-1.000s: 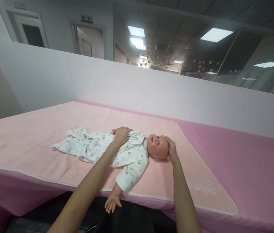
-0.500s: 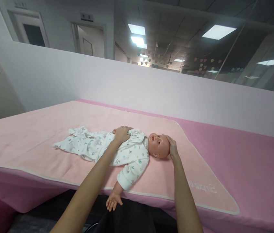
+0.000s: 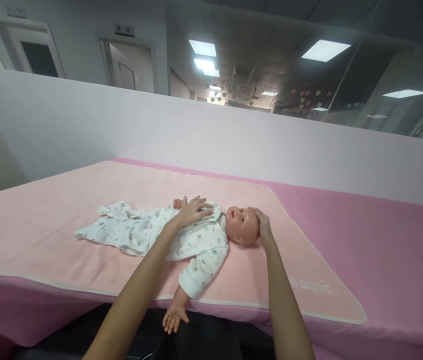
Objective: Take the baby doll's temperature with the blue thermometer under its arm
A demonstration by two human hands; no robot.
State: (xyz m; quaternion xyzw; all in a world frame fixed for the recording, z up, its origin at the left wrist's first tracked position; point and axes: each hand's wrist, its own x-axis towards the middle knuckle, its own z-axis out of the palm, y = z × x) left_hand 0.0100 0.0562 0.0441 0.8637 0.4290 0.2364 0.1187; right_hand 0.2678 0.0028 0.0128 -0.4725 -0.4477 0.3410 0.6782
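A baby doll (image 3: 243, 227) lies on its back, its head toward the right. It wears a white outfit with small printed figures (image 3: 204, 242), and the trouser legs lie flat at the left. My left hand (image 3: 195, 211) rests on the doll's chest, open with its fingers spread near the collar. Around the crown of the head, my right hand (image 3: 265, 227) is cupped, fingers curved over the top; its thumb is hidden. One doll hand (image 3: 175, 317) hangs over the front edge, while the other (image 3: 177, 203) shows beyond my left hand.
A pale pink mat (image 3: 140, 175) with a white border lies under the doll, on a darker pink table covering (image 3: 384, 235). Behind stands a low white wall (image 3: 211, 135) with glass above it. Doors show at the far left.
My left hand has shifted slightly toward the doll's collar, and its fingers have spread. My right hand stays on the head. The view has turned a little to the right.
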